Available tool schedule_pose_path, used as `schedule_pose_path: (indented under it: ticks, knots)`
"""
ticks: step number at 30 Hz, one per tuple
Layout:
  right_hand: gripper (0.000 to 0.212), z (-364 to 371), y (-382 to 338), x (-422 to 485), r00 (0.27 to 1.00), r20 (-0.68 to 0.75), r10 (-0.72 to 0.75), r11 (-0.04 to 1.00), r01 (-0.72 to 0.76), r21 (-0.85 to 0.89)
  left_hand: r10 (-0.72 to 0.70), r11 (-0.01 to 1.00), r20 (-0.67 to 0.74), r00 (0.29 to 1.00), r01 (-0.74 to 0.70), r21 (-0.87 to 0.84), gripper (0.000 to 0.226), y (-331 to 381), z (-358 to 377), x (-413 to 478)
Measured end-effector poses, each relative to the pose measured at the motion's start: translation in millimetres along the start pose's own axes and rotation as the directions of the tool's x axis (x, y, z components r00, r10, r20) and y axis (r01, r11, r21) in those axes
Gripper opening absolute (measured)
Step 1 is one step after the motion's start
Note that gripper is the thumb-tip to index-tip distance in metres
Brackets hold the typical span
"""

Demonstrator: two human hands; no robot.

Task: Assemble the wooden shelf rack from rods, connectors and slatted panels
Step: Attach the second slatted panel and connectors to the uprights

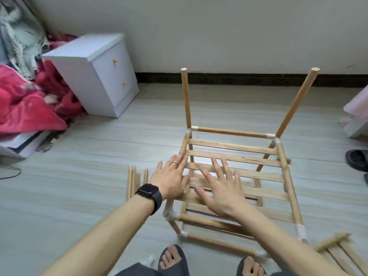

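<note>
A partly built wooden rack stands on the floor before me. Its slatted panel [239, 158] lies across the top frame of rods joined by white connectors [271, 136]. Two upright rods [186, 96] [296, 102] rise from the far corners. My left hand [171, 176], with a ring and a black watch, lies flat with straight fingers over the panel's left edge. My right hand [221, 186] is spread flat over the slats near the middle. A lower slatted panel shows beneath the hands. Neither hand holds anything.
Several loose rods [133, 182] lie on the floor left of the rack. Another slatted panel [338, 251] lies at the bottom right. A white bedside cabinet [95, 74] and red blanket [23, 100] stand at left. A dark slipper [356, 160] lies at right. My feet are near the rack's front.
</note>
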State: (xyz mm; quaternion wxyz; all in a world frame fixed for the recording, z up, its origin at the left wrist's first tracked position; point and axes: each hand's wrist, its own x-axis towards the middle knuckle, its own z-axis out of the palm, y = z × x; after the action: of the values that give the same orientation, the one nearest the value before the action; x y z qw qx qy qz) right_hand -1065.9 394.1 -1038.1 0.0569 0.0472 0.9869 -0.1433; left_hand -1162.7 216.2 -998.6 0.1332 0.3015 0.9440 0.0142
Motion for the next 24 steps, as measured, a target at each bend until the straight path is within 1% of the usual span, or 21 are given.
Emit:
schedule_pose_path:
  ticks: [3,8,11,12,13,14,15,16,17,18,19,20,21,22,24]
  knots:
    - [0.070,-2.2,5.6,26.1,0.999,0.028,-0.019,0.999,0.020,-0.037,-0.027,0.994,-0.049,0.998,0.022,-0.109,0.062,-0.7,23.6,2.2]
    - [0.065,-11.6,18.5,59.4,0.999,0.039,-0.022,0.996,0.025,-0.082,-0.097,0.962,-0.109,0.989,0.065,-0.265,0.062,1.4,27.3,28.0]
    - [0.065,-17.5,19.9,71.7,0.998,0.057,0.003,0.993,0.003,-0.117,-0.095,0.938,-0.161,0.982,0.034,-0.345,0.064,-1.4,27.9,41.3]
    - [0.065,-16.4,17.9,73.8,0.998,0.057,0.018,0.992,-0.011,-0.128,-0.100,0.912,-0.185,0.978,0.016,-0.410,0.065,-4.8,28.6,45.0]
    - [0.064,-14.3,15.6,74.6,0.998,0.055,0.030,0.991,-0.022,-0.134,-0.130,0.859,-0.206,0.970,0.007,-0.511,0.065,-9.6,30.5,48.1]
    - [0.063,-11.5,14.0,74.7,0.998,0.047,0.035,0.990,-0.029,-0.135,-0.204,0.767,-0.220,0.954,0.016,-0.641,0.063,-15.8,34.2,50.0]
    - [0.062,-8.8,13.4,74.3,0.999,0.035,0.038,0.991,-0.033,-0.132,-0.320,0.645,-0.204,0.925,0.055,-0.763,0.060,-24.3,41.2,50.5]
    - [0.062,-6.8,13.7,74.2,0.999,0.025,0.040,0.991,-0.037,-0.131,-0.449,0.527,-0.148,0.881,0.128,-0.840,0.057,-35.5,51.8,50.4]
    - [0.062,-5.4,14.2,74.5,0.999,0.018,0.044,0.990,-0.041,-0.134,-0.554,0.457,-0.068,0.830,0.235,-0.858,0.055,-49.3,66.3,49.9]
    - [0.062,-4.2,15.0,74.7,0.999,0.014,0.048,0.989,-0.045,-0.143,-0.619,0.448,0.012,0.785,0.366,-0.816,0.055,-64.9,83.3,47.7]
    - [0.062,-3.1,15.5,75.1,0.999,0.010,0.051,0.987,-0.049,-0.150,-0.645,0.473,0.084,0.760,0.483,-0.737,0.058,-80.1,102.2,43.5]
    - [0.063,-2.0,15.7,75.4,0.999,0.002,0.055,0.987,-0.054,-0.152,-0.648,0.509,0.147,0.747,0.569,-0.646,0.062,-93.4,121.2,38.4]
    - [0.065,-0.9,15.7,75.4,0.998,-0.009,0.057,0.987,-0.058,-0.147,-0.651,0.532,0.203,0.731,0.631,-0.565,0.063,-104.0,139.4,34.3]
    - [0.066,0.0,15.4,75.4,0.998,-0.020,0.060,0.989,-0.062,-0.138,-0.659,0.529,0.262,0.705,0.682,-0.504,0.060,-111.6,156.1,31.0]
    - [0.066,1.0,14.7,75.2,0.997,-0.038,0.063,0.990,-0.068,-0.122,-0.669,0.500,0.355,0.653,0.749,-0.436,0.050,-118.2,184.4,26.8]
